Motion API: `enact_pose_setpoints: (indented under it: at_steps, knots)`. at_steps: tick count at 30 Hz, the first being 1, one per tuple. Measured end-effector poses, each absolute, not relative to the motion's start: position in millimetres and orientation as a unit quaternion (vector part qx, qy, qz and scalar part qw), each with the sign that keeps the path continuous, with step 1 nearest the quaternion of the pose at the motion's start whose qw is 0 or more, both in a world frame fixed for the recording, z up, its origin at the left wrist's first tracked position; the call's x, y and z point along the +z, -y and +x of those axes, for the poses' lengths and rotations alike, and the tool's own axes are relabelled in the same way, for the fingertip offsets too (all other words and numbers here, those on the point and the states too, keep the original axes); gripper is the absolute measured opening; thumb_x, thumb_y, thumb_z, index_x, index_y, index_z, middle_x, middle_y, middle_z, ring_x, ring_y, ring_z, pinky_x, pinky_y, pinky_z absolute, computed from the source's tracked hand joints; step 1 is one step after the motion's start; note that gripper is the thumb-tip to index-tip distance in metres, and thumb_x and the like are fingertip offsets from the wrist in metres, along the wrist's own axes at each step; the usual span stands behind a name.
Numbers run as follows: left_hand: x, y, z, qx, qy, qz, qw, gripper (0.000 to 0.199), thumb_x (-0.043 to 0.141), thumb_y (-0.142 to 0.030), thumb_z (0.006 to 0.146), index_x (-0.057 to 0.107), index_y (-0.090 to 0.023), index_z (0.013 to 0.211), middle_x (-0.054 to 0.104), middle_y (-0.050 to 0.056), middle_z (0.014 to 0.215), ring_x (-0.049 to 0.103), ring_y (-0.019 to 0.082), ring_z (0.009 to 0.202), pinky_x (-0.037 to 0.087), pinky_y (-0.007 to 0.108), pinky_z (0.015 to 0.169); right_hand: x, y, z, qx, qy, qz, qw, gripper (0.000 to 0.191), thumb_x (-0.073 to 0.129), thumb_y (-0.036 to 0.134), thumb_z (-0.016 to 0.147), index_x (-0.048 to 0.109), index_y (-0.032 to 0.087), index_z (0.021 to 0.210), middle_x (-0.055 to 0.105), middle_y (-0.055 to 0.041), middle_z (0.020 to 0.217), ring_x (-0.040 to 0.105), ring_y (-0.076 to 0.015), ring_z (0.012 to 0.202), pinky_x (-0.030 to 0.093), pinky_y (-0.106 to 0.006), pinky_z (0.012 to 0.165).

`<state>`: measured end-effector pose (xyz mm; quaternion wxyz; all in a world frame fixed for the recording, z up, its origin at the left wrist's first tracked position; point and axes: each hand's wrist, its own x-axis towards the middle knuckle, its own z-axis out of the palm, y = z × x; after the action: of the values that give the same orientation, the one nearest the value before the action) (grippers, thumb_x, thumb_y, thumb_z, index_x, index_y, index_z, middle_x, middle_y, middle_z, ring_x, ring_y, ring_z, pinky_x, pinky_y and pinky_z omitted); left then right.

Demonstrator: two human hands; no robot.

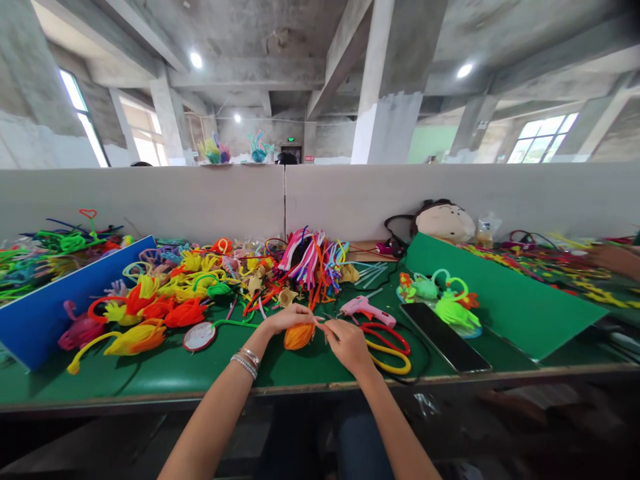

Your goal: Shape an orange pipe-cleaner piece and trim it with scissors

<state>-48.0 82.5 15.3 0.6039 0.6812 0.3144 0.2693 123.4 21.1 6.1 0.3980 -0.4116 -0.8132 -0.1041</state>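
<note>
Although the orange bundle (pixel 299 337) by the left hand (pixel 290 318), near the table's (pixel 170 373) front, looked rounded, it showed no neck like the finished-looking yellow bird's (pixel 134 339); the right hand's (pixel 351 344) grip was narrow, its contents unclear; the left grip's state was hidden.

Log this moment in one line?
left hand: at orange bundle | right hand: beside left | glue gun: lying on table

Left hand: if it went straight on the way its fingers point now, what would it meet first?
Most likely the fingertips of the right hand, which sit just ahead of the left hand; whether the two already touch is too small to tell.
</note>
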Motion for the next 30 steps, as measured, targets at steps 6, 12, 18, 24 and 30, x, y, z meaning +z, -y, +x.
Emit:
enact_pose_setpoints:
  at_steps: [6,12,18,24,30]
  knots:
    - [15,-86,-47,0.275,-0.333,0.722,0.54,0.043,0.058,-0.053,0.063,0.052,-0.011,0.056,0.037,-0.006,0.047,0.027,0.004,0.046,0.019,0.02,0.044,5,-22,122,-0.125,0.822,-0.403,0.382,0.032,0.037,0.028,0.088,0.058,0.019,0.066,0.061,-0.0022,0.059,0.055,-0.0124,0.059,0.035,-0.023,0.056]
    - [19,-84,-47,0.278,-0.327,0.751,0.502,0.045,0.055,-0.055,0.065,0.048,-0.012,0.054,0.033,-0.006,0.049,0.026,0.005,0.048,0.019,0.021,0.045,5,-20,119,-0.195,0.821,-0.393,0.364,0.031,0.038,0.025,0.088,0.059,0.019,0.065,0.06,-0.0024,0.057,0.055,-0.0127,0.058,0.033,-0.025,0.057]
    - [19,-84,-44,0.287,-0.321,0.755,0.495,0.045,0.053,-0.055,0.067,0.044,-0.013,0.054,0.032,-0.006,0.052,0.029,0.006,0.05,0.023,0.02,0.048,8,-19,118,-0.228,0.818,-0.376,0.37,0.03,0.041,0.025,0.086,0.057,0.018,0.062,0.057,-0.0016,0.054,0.051,-0.012,0.054,0.029,-0.026,0.055]
    - [18,-86,-42,0.295,-0.316,0.743,0.511,0.045,0.056,-0.053,0.065,0.038,-0.014,0.053,0.032,-0.006,0.053,0.029,0.005,0.051,0.024,0.02,0.049,5,-21,120,-0.201,0.819,-0.395,0.365,0.032,0.037,0.025,0.087,0.056,0.019,0.062,0.059,-0.0016,0.056,0.053,-0.0121,0.055,0.029,-0.025,0.055]
    - [11,-87,-44,0.274,-0.307,0.729,0.547,0.035,0.055,-0.042,0.067,0.041,-0.013,0.053,0.036,-0.006,0.051,0.032,0.005,0.049,0.025,0.02,0.047,14,-21,116,-0.202,0.85,-0.357,0.332,0.032,0.036,0.024,0.087,0.054,0.018,0.061,0.059,-0.0009,0.056,0.053,-0.011,0.055,0.03,-0.025,0.055]
